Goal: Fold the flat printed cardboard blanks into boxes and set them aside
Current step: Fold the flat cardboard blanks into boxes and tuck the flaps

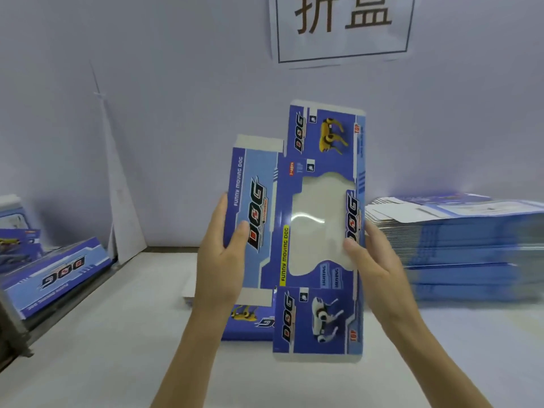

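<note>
I hold a flat blue printed cardboard blank upright above the white table, its clear window facing me and its end flaps spread top and bottom. My left hand grips the blank's left panel, thumb on the "DOG" print. My right hand grips the right edge, thumb beside the window. Under the held blank another flat blank lies on the table, partly hidden. A tall stack of flat blanks sits at the right.
Folded blue boxes lie at the left edge, beside a dark metal frame. A white wall with a paper sign closes the back. The white table spreads out in front of me.
</note>
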### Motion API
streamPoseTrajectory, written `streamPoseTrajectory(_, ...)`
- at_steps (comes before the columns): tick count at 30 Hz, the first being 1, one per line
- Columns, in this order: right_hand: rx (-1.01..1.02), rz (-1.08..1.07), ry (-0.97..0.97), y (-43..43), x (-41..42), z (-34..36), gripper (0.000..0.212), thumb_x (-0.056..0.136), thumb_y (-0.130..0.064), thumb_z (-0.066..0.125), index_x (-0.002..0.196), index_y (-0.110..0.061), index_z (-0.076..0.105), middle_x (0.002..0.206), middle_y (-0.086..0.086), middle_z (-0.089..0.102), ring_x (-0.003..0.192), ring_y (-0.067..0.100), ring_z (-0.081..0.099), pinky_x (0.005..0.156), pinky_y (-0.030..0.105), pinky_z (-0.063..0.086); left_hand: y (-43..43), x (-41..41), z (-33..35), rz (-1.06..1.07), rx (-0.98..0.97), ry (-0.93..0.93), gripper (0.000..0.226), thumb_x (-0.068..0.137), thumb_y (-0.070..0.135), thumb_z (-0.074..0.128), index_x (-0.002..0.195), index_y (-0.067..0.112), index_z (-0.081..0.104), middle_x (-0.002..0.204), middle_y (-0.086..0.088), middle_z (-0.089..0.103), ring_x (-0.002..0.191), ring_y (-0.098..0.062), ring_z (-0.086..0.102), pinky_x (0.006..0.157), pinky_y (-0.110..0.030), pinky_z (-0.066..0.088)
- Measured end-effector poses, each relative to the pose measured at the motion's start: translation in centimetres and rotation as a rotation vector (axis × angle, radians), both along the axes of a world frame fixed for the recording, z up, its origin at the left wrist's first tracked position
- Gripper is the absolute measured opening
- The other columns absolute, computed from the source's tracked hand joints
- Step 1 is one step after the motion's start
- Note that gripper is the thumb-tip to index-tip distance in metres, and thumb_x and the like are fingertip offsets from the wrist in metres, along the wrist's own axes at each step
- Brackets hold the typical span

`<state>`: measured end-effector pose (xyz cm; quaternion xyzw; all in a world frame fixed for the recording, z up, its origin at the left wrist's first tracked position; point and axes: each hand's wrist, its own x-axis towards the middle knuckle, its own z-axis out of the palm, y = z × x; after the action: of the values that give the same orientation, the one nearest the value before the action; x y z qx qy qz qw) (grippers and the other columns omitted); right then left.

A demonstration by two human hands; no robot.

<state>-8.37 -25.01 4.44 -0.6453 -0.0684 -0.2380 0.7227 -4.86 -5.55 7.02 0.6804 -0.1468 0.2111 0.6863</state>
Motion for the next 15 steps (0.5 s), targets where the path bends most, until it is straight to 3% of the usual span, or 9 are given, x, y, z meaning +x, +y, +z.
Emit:
streamPoseTrajectory(2, -0.015, -0.057, -0.017, -0.3, 0.0, 0.1, 0.039, 0.097, -0.024, 0.055, 0.129, -0.046, 0.05, 0.113, -0.013, 0.069, 0.098, 0.014, 0.071, 0.068, 0.032, 0.061, -0.6, -0.2, -0.1, -0.074, -0.003, 0.047, 0.058, 0.09, 0.033, 0.055, 0.145, 0.036, 0.035, 0.129, 0.012, 0.056, 0.118, -0.012, 0.058, 0.083, -0.031, 0.058)
streamPoseTrajectory(5, -0.071, -0.117, -0.017, -0.2, -0.2, -0.1, 0.045, 0.096, -0.03, 0.056, 0.127, -0.058, 0.042, 0.122, -0.016, 0.064, 0.107, 0.015, 0.067, 0.078, 0.037, 0.06, -1.1, -0.4, -0.4, -0.136, 0.027, 0.113, 0.083, 0.07, 0.053, 0.06, 0.146, 0.038, 0.03, 0.132, 0.012, 0.055, 0.121, -0.015, 0.057, 0.092, -0.043, 0.055)
streamPoseTrajectory(6, -0.064, -0.114, -0.008, -0.1, -0.2, -0.1, 0.046, 0.094, -0.032, 0.057, 0.13, -0.056, 0.04, 0.123, -0.014, 0.064, 0.105, 0.015, 0.068, 0.072, 0.033, 0.061, -1.1, -0.3, -0.5, -0.137, 0.053, 0.12, 0.091, 0.066, 0.056, 0.061, 0.148, 0.038, 0.026, 0.133, 0.013, 0.053, 0.122, -0.014, 0.055, 0.091, -0.041, 0.055)
streamPoseTrajectory(8, -0.064, -0.108, -0.001, 0.1, -0.3, 0.0, 0.056, 0.088, -0.04, 0.059, 0.139, -0.049, 0.038, 0.124, -0.014, 0.063, 0.104, 0.012, 0.068, 0.063, 0.024, 0.059, -1.1, -0.4, -0.7, -0.146, 0.103, 0.131, 0.104, 0.061, 0.061, 0.064, 0.15, 0.039, 0.016, 0.131, 0.019, 0.05, 0.118, -0.002, 0.054, 0.083, -0.021, 0.056)
streamPoseTrajectory(9, -0.084, -0.115, -0.01, 0.2, -0.4, 0.1, 0.064, 0.083, -0.046, 0.059, 0.143, -0.047, 0.036, 0.126, -0.018, 0.061, 0.107, 0.007, 0.066, 0.066, 0.021, 0.058, -1.2, -0.4, -0.9, -0.152, 0.131, 0.152, 0.114, 0.057, 0.063, 0.067, 0.151, 0.04, 0.009, 0.132, 0.021, 0.046, 0.116, 0.004, 0.052, 0.081, -0.012, 0.052)
streamPoseTrajectory(10, -0.12, -0.132, -0.026, 0.4, -0.5, 0.2, 0.07, 0.078, -0.05, 0.058, 0.144, -0.046, 0.035, 0.127, -0.025, 0.058, 0.112, -0.001, 0.061, 0.073, 0.017, 0.056, -1.3, -0.4, -1.0, -0.153, 0.157, 0.18, 0.126, 0.051, 0.067, 0.072, 0.151, 0.04, 0.001, 0.137, 0.02, 0.04, 0.118, 0.006, 0.048, 0.086, -0.011, 0.047)
streamPoseTrajectory(11, -0.165, -0.157, -0.048, 0.5, -0.6, 0.3, 0.07, 0.076, -0.052, 0.057, 0.142, -0.047, 0.034, 0.125, -0.036, 0.054, 0.113, -0.013, 0.054, 0.078, 0.009, 0.051, -1.4, -0.3, -1.2, -0.144, 0.184, 0.216, 0.139, 0.045, 0.07, 0.078, 0.151, 0.038, -0.007, 0.143, 0.017, 0.033, 0.125, 0.001, 0.042, 0.097, -0.019, 0.044)
streamPoseTrajectory(13, -0.232, -0.193, -0.076, 0.8, -0.9, 0.6, 0.067, 0.076, -0.055, 0.055, 0.138, -0.051, 0.03, 0.115, -0.048, 0.048, 0.105, -0.031, 0.044, 0.072, -0.005, 0.04, -1.6, 0.0, -1.5, -0.128, 0.216, 0.277, 0.149, 0.042, 0.071, 0.08, 0.15, 0.034, -0.016, 0.152, 0.009, 0.02, 0.137, -0.011, 0.03, 0.111, -0.038, 0.036)
streamPoseTrajectory(15, -0.268, -0.216, -0.072, 0.9, -1.0, 0.7, 0.069, 0.077, -0.059, 0.053, 0.141, -0.051, 0.028, 0.125, -0.04, 0.048, 0.107, -0.03, 0.043, 0.071, -0.005, 0.039, -1.7, 0.2, -1.8, -0.141, 0.216, 0.301, 0.149, 0.042, 0.068, 0.08, 0.149, 0.033, -0.018, 0.155, 0.008, 0.015, 0.141, -0.015, 0.025, 0.112, -0.044, 0.033)
